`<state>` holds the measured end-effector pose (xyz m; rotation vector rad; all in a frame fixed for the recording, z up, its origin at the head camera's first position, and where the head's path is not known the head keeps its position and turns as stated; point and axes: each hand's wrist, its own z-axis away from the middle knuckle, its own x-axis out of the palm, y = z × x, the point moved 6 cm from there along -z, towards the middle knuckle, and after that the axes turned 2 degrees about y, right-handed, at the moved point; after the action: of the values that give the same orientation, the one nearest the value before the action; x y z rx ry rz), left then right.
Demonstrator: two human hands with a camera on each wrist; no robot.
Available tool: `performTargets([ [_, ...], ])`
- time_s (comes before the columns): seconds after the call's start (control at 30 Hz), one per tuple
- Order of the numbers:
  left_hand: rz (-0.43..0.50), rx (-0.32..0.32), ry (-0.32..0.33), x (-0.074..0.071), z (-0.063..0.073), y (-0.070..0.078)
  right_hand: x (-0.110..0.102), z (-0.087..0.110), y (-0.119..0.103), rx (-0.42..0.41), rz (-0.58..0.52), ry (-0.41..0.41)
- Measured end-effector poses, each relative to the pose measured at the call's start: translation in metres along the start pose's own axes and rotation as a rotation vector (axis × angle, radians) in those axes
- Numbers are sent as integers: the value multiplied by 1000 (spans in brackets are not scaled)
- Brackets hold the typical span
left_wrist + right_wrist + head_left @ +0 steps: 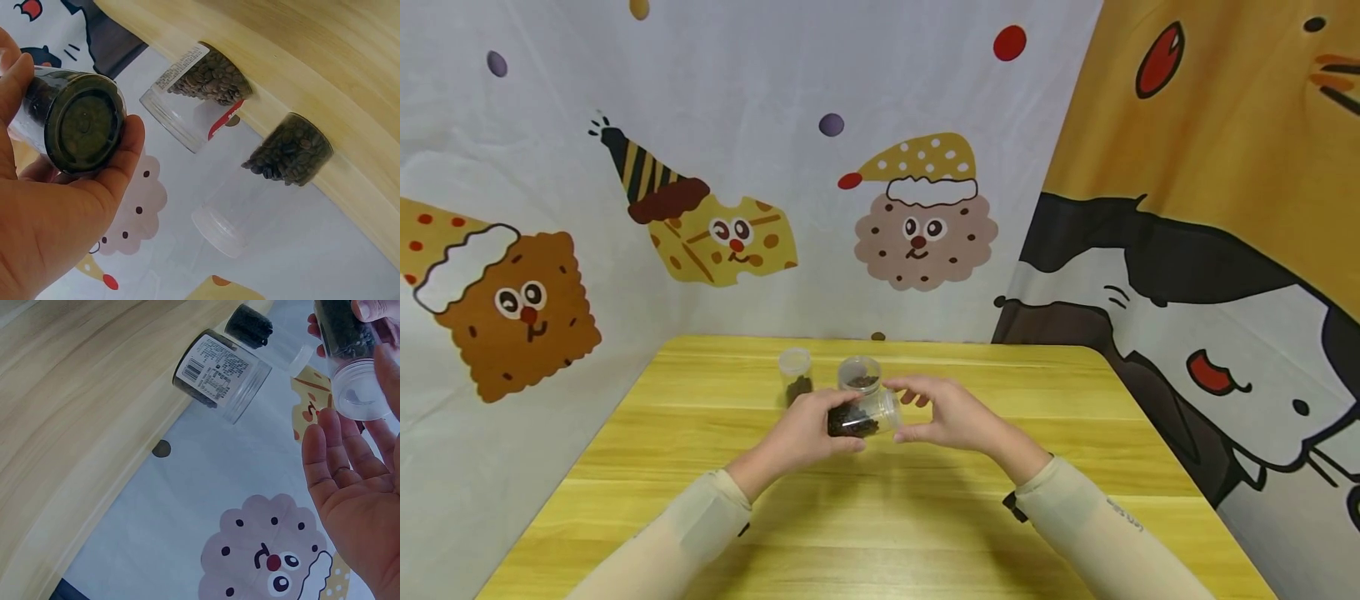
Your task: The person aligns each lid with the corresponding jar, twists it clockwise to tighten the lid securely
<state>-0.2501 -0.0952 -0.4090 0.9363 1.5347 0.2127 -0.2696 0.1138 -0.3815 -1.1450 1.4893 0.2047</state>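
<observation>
My left hand (pixel 805 429) grips a clear jar (pixel 859 417) round its side and holds it tilted nearly sideways above the table. Dark contents fill the base half, and the base (pixel 84 128) faces the left wrist camera. At the other end of the jar, its clear lid (pixel 360 394) points toward my right hand (pixel 951 415). The right hand's fingers spread around that lid without closing on it; whether a fingertip touches cannot be told.
Behind the hands, a wide labelled jar (pixel 209 81) of brown beans stands on the wooden table (pixel 715 467). Left of it is a slim jar (pixel 290 150) with a whitish lid and dark beans. A printed cloth (pixel 745 100) hangs along the table's far edge.
</observation>
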Motion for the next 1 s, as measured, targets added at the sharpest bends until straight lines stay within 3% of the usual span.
performTargets([
  [0.13,2,3,1,2,1,-1,1,0,-2,-12,9,1],
  [0.77,2,-14,-5,4,2,0,4,1,3,106,-33,-56],
  [1.0,2,-11,-5,5,3,0,3,-1,-7,-19,-6,-26],
])
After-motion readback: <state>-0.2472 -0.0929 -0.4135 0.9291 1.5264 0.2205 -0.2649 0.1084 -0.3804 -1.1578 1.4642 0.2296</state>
